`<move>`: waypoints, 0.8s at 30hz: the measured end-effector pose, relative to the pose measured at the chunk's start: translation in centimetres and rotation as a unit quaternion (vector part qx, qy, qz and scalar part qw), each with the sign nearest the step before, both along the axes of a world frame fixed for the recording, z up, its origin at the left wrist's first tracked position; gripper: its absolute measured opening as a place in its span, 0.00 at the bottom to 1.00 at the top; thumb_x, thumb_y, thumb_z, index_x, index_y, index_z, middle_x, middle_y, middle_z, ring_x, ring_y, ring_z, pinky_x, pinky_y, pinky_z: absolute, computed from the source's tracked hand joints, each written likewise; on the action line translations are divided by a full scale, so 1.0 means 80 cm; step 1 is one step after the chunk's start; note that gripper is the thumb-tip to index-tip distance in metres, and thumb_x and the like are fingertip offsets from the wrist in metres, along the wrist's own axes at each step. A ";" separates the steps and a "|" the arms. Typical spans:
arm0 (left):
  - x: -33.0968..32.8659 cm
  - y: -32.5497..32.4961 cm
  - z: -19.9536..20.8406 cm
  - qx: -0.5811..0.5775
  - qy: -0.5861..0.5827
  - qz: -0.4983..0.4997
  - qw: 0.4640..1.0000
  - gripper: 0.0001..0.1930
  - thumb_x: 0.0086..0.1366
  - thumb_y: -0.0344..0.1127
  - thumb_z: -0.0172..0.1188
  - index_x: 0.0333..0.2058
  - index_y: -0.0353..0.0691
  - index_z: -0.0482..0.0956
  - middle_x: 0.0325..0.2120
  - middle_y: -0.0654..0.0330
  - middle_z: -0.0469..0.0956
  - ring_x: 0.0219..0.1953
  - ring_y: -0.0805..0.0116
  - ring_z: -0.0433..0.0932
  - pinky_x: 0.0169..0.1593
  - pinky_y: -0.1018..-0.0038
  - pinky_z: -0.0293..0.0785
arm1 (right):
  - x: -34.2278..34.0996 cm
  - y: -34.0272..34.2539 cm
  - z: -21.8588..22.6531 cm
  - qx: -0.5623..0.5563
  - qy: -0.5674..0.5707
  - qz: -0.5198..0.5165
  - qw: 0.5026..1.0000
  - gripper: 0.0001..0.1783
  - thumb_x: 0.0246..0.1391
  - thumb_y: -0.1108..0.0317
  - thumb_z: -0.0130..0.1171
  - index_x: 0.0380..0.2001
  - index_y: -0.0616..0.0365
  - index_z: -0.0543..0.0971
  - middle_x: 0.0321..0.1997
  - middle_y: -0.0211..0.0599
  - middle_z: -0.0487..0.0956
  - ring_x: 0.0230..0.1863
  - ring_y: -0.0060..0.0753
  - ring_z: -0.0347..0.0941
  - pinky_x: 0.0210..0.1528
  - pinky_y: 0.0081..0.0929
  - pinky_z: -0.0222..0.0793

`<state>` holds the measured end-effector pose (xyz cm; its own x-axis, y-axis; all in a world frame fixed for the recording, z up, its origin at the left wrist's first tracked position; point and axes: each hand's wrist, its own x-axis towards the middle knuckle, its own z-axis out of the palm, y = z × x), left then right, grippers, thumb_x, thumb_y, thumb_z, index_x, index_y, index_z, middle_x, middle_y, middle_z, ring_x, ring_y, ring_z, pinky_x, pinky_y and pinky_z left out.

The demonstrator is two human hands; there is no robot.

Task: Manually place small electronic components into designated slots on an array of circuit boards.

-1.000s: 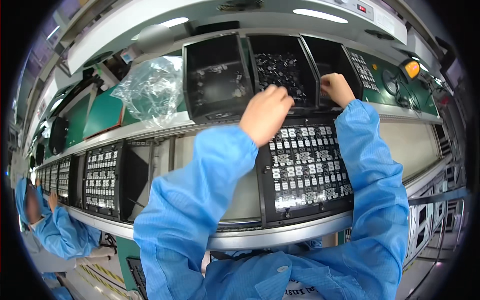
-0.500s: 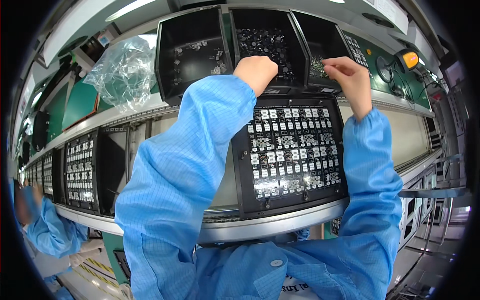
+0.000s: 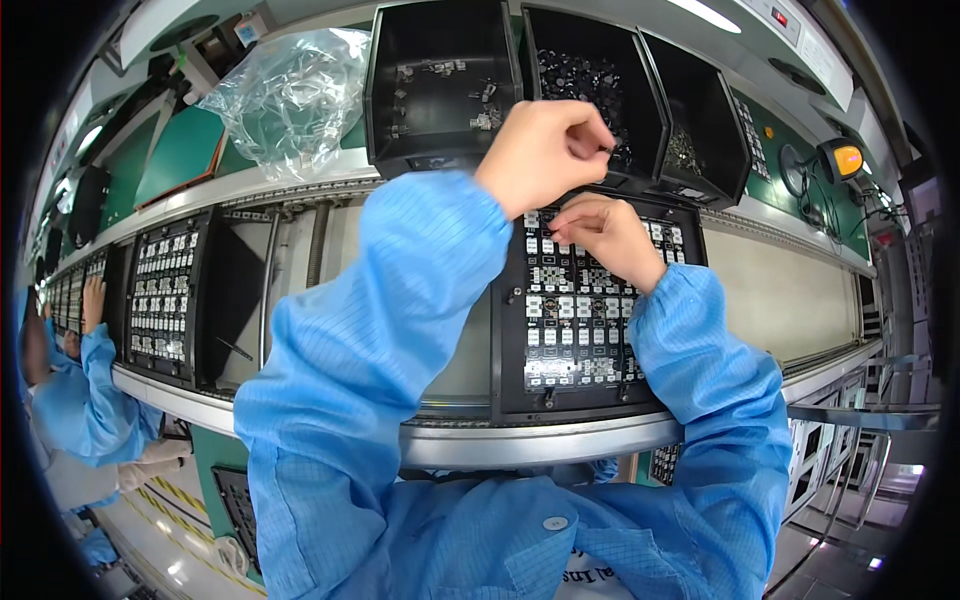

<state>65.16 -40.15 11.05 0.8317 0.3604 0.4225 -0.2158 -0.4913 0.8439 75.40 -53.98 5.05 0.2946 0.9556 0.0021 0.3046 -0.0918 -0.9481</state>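
Observation:
My left hand (image 3: 540, 152) is closed in a pinch over the near edge of the middle black bin (image 3: 548, 32), which holds many small dark round parts (image 3: 585, 85). Whatever sits between its fingertips is too small to name. Lower and to the right, my right hand (image 3: 612, 238) pinches with thumb and forefinger just above the far rows of a circuit board panel (image 3: 575, 310). What those fingers hold cannot be made out. The panel, covered with white square components, lies in a black carrier frame (image 3: 511, 375); my right hand and sleeve hide part of it.
A left bin (image 3: 440, 115) holds scattered clear and metallic parts; a right bin (image 3: 700, 105) holds tiny greenish pieces. A clear plastic bag (image 3: 295, 100) lies beside them. Another loaded carrier (image 3: 160, 300) sits left on the rail line. A co-worker's hand (image 3: 93, 300) is at far left. A yellow-black scanner (image 3: 845, 160) stands right.
My right hand has moved from the right bin leftward and nearer, over the panel. My left hand has turned, its pinched fingertips now showing. The view has shifted slightly.

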 end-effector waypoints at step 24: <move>-0.097 -0.039 -0.123 -0.542 -0.077 0.116 0.829 0.05 0.63 0.27 0.52 0.37 0.37 0.75 0.34 0.61 0.75 0.28 0.80 0.61 0.37 0.83 0.59 | 0.007 0.003 0.040 0.046 -0.076 -0.007 0.996 0.06 0.52 0.85 0.54 0.34 0.71 0.77 0.39 0.35 0.74 0.41 0.28 0.77 0.47 0.21 0.75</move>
